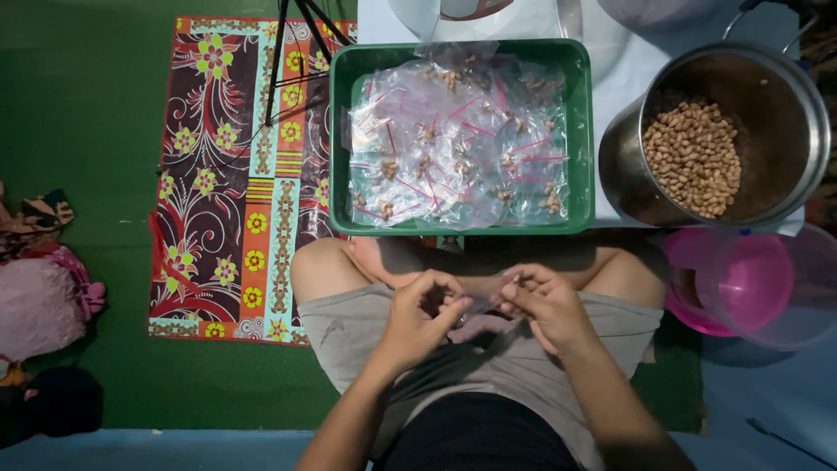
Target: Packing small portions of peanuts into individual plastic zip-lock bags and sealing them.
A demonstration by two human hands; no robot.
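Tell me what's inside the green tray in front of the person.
The green tray holds a heap of small clear bags with pink strips, each with a few peanuts inside. The heap covers the tray's floor, so anything under the bags is hidden.

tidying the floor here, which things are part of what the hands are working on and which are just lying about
In use:
- small clear bag pinched between left hand and right hand
- green tray of filled bags
- metal pot of peanuts

Lying about:
- patterned mat
- pink plastic containers
- pink bundle at the left edge
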